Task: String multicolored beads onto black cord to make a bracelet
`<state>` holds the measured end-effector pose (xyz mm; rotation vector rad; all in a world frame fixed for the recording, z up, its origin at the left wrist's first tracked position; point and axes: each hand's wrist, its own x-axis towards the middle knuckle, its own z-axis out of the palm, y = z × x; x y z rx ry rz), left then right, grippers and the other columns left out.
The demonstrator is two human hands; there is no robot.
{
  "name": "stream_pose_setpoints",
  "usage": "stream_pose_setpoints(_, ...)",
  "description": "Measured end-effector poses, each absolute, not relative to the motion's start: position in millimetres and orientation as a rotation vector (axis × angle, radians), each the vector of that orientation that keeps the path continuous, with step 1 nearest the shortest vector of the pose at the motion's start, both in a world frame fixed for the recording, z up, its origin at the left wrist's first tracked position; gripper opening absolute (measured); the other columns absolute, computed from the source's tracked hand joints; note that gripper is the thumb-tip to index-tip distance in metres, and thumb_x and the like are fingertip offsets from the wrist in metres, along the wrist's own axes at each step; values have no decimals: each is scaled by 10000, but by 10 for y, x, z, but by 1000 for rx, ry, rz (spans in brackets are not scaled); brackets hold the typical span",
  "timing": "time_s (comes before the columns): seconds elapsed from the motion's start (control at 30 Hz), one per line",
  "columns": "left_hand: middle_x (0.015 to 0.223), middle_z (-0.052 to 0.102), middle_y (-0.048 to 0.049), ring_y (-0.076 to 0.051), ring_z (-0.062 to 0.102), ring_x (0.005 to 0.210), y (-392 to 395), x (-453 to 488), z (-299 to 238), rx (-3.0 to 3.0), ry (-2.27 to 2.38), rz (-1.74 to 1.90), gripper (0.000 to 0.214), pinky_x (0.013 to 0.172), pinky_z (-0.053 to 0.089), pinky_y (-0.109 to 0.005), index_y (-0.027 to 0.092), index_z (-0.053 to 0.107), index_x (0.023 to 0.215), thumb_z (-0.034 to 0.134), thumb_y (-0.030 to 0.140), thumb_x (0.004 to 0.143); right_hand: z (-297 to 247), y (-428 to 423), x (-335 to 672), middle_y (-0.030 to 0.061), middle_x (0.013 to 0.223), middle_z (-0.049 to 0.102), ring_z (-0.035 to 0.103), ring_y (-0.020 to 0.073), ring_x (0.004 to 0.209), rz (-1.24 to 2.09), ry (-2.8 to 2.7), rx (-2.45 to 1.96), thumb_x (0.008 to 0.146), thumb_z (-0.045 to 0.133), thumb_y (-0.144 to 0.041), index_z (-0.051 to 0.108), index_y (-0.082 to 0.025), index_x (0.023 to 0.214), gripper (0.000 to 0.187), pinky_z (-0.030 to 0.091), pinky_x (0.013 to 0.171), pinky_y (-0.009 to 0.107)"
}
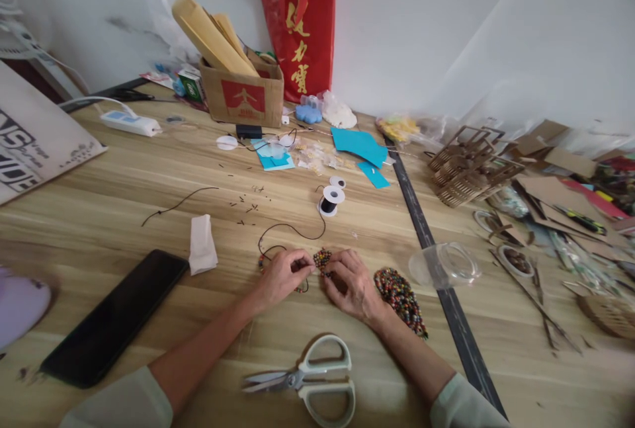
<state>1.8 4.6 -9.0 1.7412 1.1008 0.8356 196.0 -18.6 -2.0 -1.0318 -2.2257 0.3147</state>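
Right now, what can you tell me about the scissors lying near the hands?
The scissors lie flat on the wooden table, just nearer the person than the left hand and right hand, between the forearms. Two large pale loop handles, plastic by the look, sit to the right; the grey metal blades point left, tips slightly parted. Nothing touches them but the table.

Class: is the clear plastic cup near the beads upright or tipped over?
Tipped over: the clear plastic cup lies on its side on the table, its round rim facing sideways, not up.
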Motion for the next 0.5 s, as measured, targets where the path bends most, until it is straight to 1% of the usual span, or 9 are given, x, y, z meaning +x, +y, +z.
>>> stream_pose_setpoints(0.27, 645, 633, -8, -112, 550, 583, 43, 19, -88, 1755, 1116, 832, 126, 532, 415, -181, 147, 649, 717, 569, 219, 783, -59, -189, 1952, 94, 918, 587, 530, 240, 883, 246, -2283, -1085, 832, 575, -201, 593, -194, 917, 87, 439, 770, 396)
stream_pose_setpoints(0.5, 652, 645, -7, -118, 568, 594, 41, 15, -87, 1756, 1111, 832, 126, 558, 433, -189, 150, 649, 718, 573, 223, 787, -69, -179, 1949, 90, 910, 604, 536, 232, 870, 247, -2306, -1041, 846, 545, -161, 594, -197, 928, 102, 445, 748, 392)
